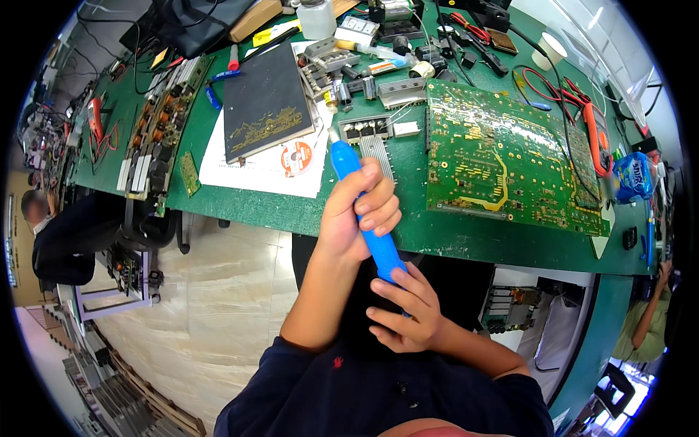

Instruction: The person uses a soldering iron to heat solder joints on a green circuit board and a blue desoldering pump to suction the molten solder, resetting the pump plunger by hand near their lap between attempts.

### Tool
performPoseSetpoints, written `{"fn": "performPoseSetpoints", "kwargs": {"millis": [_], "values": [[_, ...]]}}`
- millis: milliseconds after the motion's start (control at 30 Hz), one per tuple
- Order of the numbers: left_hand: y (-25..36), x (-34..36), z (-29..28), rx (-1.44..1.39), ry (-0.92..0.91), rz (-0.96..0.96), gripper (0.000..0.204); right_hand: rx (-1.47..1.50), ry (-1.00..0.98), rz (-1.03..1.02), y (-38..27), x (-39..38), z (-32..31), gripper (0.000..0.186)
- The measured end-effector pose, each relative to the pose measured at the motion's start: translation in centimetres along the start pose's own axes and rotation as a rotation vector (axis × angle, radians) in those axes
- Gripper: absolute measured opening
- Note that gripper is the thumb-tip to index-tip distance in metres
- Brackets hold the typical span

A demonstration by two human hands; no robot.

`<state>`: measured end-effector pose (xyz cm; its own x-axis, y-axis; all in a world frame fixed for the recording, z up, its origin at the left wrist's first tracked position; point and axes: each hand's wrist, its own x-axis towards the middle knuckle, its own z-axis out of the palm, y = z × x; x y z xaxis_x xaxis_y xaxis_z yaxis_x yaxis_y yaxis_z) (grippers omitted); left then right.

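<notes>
A blue desoldering pump (381, 255) slants across the front edge of the green bench, its pale nozzle pointing up and away from me. My left hand (360, 207) is wrapped round its upper body. Lower down, my right hand (408, 309) closes its fingers about the rear end, partly covering it. Just beyond the nozzle lie small metal-cased parts (364, 127) and loose components. To the right of the pump rests a large green circuit board (473, 164). Left of it, a black notebook (266, 102) lies on white paper (218, 171), beside an orange-and-white round label (295, 158).
A long populated board (156, 131) stands at the bench's left. Toward the right are a red multimeter (595, 138) with leads, a white cup (550, 51) and a blue packet (633, 177). A syringe (371, 49) lies at the back. Other people are at both sides.
</notes>
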<state>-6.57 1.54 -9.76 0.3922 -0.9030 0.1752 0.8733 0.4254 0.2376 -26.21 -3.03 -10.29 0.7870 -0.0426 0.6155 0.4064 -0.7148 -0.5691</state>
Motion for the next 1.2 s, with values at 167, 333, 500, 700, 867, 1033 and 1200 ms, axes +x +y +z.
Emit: {"fn": "performPoseSetpoints", "kwargs": {"millis": [167, 333, 500, 700, 867, 1033, 1200], "values": [[-1.1, -0.3, 1.2, 0.315, -0.031, 0.000, 0.026, -0.074, -0.058, 0.032, -0.3, -5.2, 0.5, 0.040], [-2.0, -2.1, 4.1, 0.592, 0.040, 0.109, 0.026, -0.007, 0.139, 0.074, 0.6, -3.7, -3.5, 0.033], [-4.0, -3.5, 7.2, 1.368, 0.099, 0.039, 0.025, 0.250, 0.386, 0.216, 0.8, 0.1, -7.5, 0.043], [-5.9, -4.4, 8.2, 1.738, -0.069, -0.108, 0.021, 0.284, 0.319, 0.275, 0.8, 1.7, -8.1, 0.050], [-7.0, -5.4, 8.0, 1.898, -0.056, -0.172, 0.018, 0.140, 0.153, 0.256, 1.3, 0.7, -8.2, 0.058], [-7.4, -5.6, 7.4, 1.924, -0.121, -0.204, 0.019, 0.035, 0.120, 0.150, 1.2, -0.1, -8.4, 0.048], [-8.0, -5.5, 7.4, 1.724, -0.097, -0.196, 0.023, 0.015, 0.212, 0.057, 0.9, 0.2, -8.4, 0.044]]}}
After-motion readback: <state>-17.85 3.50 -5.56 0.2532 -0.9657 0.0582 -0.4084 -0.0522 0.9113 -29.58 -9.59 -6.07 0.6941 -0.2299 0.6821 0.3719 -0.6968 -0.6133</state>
